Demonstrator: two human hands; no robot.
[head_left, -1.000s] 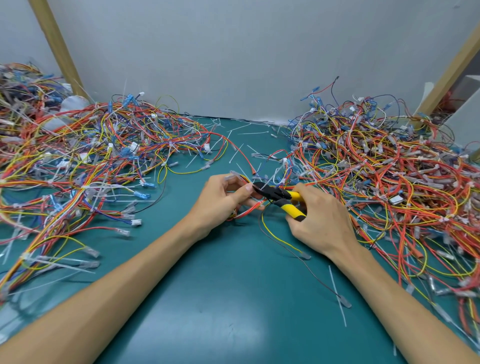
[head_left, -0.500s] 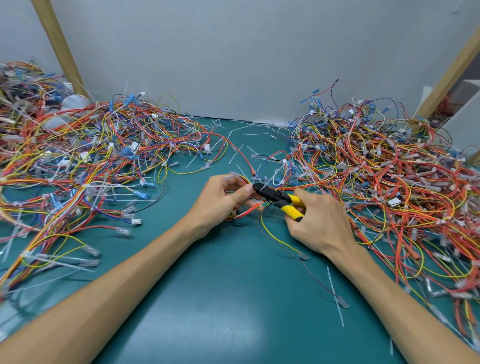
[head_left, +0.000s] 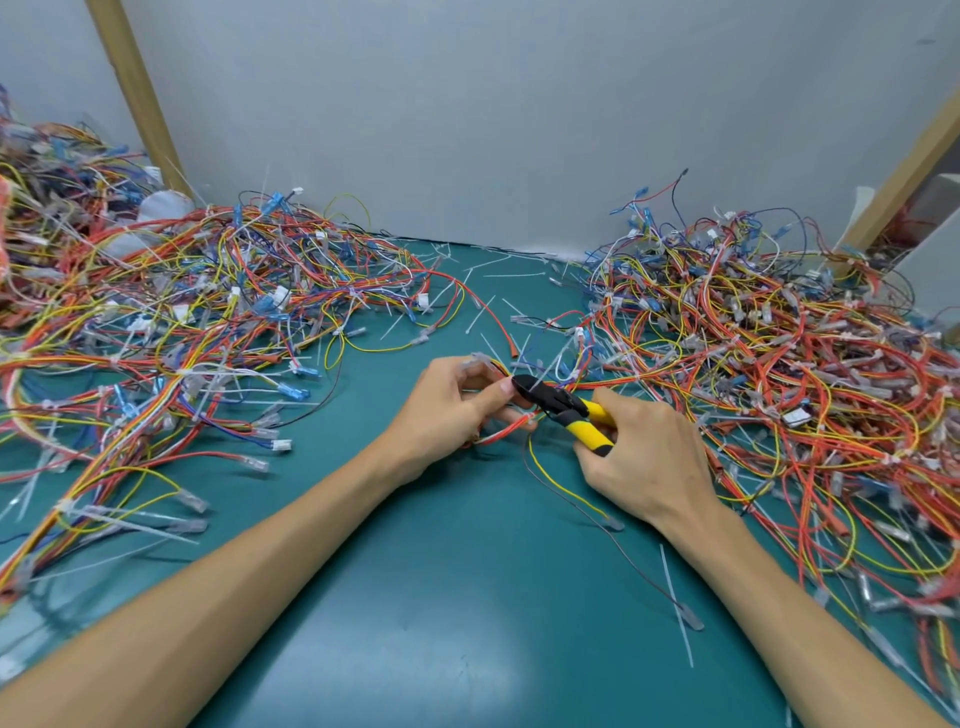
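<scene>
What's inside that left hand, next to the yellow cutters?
The left hand holds a wire bundle; red and yellow wires poke out beside the cutters. The part inside the palm is covered by its fingers.

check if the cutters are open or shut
Likely partly open: on the cutters the yellow handles stand apart in the right hand; tips too small to tell.

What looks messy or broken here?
Nothing looks broken. Tangled wires sprawl in a left pile and a right pile on the green mat, with white cable ties scattered loose. The left hand holds a wire bundle; the right hand grips yellow-handled cutters.
</scene>
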